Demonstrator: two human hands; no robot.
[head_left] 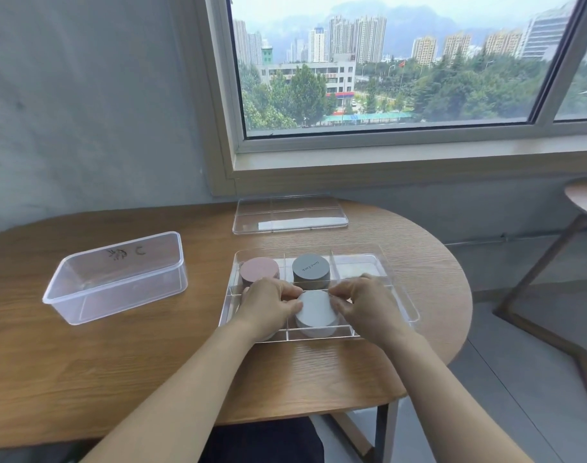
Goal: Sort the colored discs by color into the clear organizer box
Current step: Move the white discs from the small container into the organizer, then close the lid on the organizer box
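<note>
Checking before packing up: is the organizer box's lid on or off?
Off. The lid lies flat on the table behind the organizer box, whose open top shows the dark grey discs.

Clear organizer box (403,295): pink discs (259,267) back-left, grey discs (310,267) back-middle, white discs (315,312) front-middle.

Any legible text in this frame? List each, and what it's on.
"Good Luck" (small script, likely reading): top of grey disc.
"C": tub wall; the scrawl beside it is unreadable.
Building signs through window: too small.
Nothing visible on pink disc, white disc.
</note>
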